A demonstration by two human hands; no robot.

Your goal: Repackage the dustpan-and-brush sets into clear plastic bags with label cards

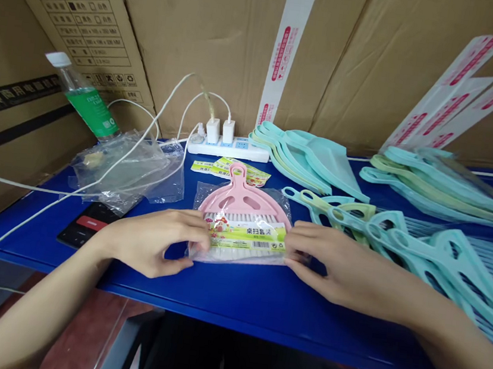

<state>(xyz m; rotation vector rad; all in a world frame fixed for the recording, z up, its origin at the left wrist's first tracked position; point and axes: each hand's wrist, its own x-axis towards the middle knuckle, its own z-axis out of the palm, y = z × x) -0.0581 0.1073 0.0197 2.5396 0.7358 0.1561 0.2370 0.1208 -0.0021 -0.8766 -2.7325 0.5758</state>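
A pink dustpan and brush set (249,200) lies in a clear plastic bag in the middle of the blue table, its handle pointing away from me. White bristles show above a yellow-green printed label (249,237) inside the bag. My left hand (163,240) grips the bag's left side, thumb below and fingers on top. At the right side, my right hand (321,265) pinches the bag near the label's end. Just beyond the handle lie several loose yellow-green labels (230,169).
Turquoise dustpans (313,157) are stacked at the back, with turquoise brushes (401,239) to the right. A power strip (228,147) carries white cables. Left stand a green-labelled bottle (89,108), crumpled plastic bags (127,164) and a phone (86,225). Cardboard boxes (228,38) form the back wall.
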